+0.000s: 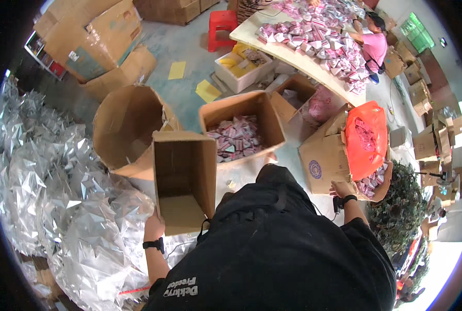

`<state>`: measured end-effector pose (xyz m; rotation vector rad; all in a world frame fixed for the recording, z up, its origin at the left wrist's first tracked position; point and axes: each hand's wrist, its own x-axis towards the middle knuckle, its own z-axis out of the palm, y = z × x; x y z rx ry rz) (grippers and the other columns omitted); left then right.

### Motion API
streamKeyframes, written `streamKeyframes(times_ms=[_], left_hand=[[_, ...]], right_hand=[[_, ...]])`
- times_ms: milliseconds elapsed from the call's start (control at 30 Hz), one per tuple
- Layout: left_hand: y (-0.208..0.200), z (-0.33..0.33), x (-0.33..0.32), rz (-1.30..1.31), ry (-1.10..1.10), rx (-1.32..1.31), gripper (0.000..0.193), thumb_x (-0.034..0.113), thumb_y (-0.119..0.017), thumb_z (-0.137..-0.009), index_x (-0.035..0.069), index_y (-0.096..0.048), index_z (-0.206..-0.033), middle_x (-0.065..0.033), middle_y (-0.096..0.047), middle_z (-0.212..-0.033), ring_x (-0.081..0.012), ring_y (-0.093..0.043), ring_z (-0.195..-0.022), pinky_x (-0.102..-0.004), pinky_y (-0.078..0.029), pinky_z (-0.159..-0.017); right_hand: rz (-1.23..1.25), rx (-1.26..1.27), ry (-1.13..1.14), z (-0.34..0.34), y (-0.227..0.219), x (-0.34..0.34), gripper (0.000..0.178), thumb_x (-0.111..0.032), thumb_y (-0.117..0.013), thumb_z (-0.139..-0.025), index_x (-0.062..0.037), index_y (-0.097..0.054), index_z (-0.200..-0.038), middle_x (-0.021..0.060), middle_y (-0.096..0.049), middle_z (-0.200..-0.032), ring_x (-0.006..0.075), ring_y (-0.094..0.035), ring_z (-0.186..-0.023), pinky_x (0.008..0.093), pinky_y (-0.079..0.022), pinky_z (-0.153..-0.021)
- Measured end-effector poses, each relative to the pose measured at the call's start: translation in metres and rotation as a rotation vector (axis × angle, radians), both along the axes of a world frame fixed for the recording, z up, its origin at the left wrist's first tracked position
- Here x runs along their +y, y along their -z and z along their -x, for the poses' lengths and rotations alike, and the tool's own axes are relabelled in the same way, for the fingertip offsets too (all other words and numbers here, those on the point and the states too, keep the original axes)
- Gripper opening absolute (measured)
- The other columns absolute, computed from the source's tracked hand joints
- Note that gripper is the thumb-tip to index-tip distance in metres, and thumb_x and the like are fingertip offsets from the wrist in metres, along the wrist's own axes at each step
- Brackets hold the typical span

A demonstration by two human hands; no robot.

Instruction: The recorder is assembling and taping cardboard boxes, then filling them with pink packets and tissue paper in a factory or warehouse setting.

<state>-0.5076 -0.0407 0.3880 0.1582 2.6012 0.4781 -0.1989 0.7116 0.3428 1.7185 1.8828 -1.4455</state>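
An open-topped cardboard box [185, 207] is tipped up in front of me on the left, with its bare inside showing. My left hand [154, 226] is closed on its lower left edge. On the right, my right hand [340, 188] has its fingers out beside a large cardboard box [319, 155]; whether it touches that box I cannot tell. Small pink-and-white packets [372, 182] fill this box, and an orange plastic bag [367, 140] hangs over its side. Straight ahead stands another cardboard box [269, 114], partly filled with similar packets [236, 137].
Crumpled silver sheeting [59, 181] is heaped at left, beside a round-mouthed carton [129, 124]. Ahead are a white tub [244, 80], a red stool [222, 28] and a table [355, 96] piled with packets, where a person in pink [374, 46] sits. Greenery [397, 207] lies right.
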Motion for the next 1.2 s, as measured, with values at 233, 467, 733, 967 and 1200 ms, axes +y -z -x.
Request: streamKeyframes(times_ms=[233, 467, 733, 967, 1200], left_hand=[[0.014, 0.041, 0.049, 0.143, 0.148, -0.024, 0.045, 0.02, -0.055, -0.094, 0.004, -0.056, -0.137, -0.0292, -0.069, -0.091, -0.0465, -0.066, -0.089, -0.0557, -0.053, -0.079], [-0.034, 0.028, 0.085, 0.077, 0.036, 0.035, 0.032, 0.022, -0.057, -0.095, 0.01, -0.066, -0.123, -0.0242, -0.07, -0.101, -0.0447, -0.065, -0.098, -0.0545, -0.051, -0.083], [-0.128, 0.077, 0.186, 0.356, -0.086, -0.029, 0.032, 0.014, -0.062, -0.091, 0.016, -0.07, -0.121, -0.0219, -0.07, -0.099, -0.0432, -0.066, -0.095, -0.0513, -0.052, -0.082], [-0.216, 0.27, 0.369, 0.351, 0.237, 0.124, 0.031, 0.019, -0.066, -0.088, 0.017, -0.073, -0.117, -0.022, -0.07, -0.096, -0.0417, -0.067, -0.092, -0.0493, -0.053, -0.082], [-0.26, 0.412, 0.574, 0.044, 0.698, 0.314, 0.036, 0.008, -0.059, -0.086, 0.019, -0.074, -0.117, -0.0213, -0.068, -0.091, -0.0413, -0.065, -0.087, -0.0488, -0.052, -0.076]], right_hand=[[0.046, -0.103, -0.419, 0.029, -0.043, -0.051, 0.04, -0.036, -0.063, -0.097, 0.0025, -0.068, -0.108, 0.0132, -0.074, -0.095, 0.0208, -0.072, -0.074, 0.0331, -0.056, -0.062], [0.124, -0.489, -0.663, 0.057, 0.021, 0.028, 0.051, -0.042, -0.064, -0.095, 0.004, -0.071, -0.115, 0.021, -0.075, -0.099, 0.0254, -0.072, -0.074, 0.0381, -0.056, -0.067], [-0.001, -0.047, -0.355, 0.222, 0.059, 0.134, 0.037, -0.034, -0.061, -0.098, 0.0018, -0.071, -0.097, 0.0078, -0.07, -0.073, 0.017, -0.069, -0.067, 0.0316, -0.055, -0.062], [-0.116, 0.15, -0.571, 0.268, 0.018, 0.213, 0.044, -0.041, -0.062, -0.093, 0.0022, -0.072, -0.095, 0.0204, -0.073, -0.088, 0.0323, -0.071, -0.08, 0.0423, -0.055, -0.076], [-0.339, -0.062, -0.607, 0.294, -0.006, 0.302, 0.046, -0.044, -0.064, -0.092, 0.0003, -0.071, -0.098, 0.0206, -0.073, -0.089, 0.0366, -0.07, -0.082, 0.0444, -0.054, -0.077]])
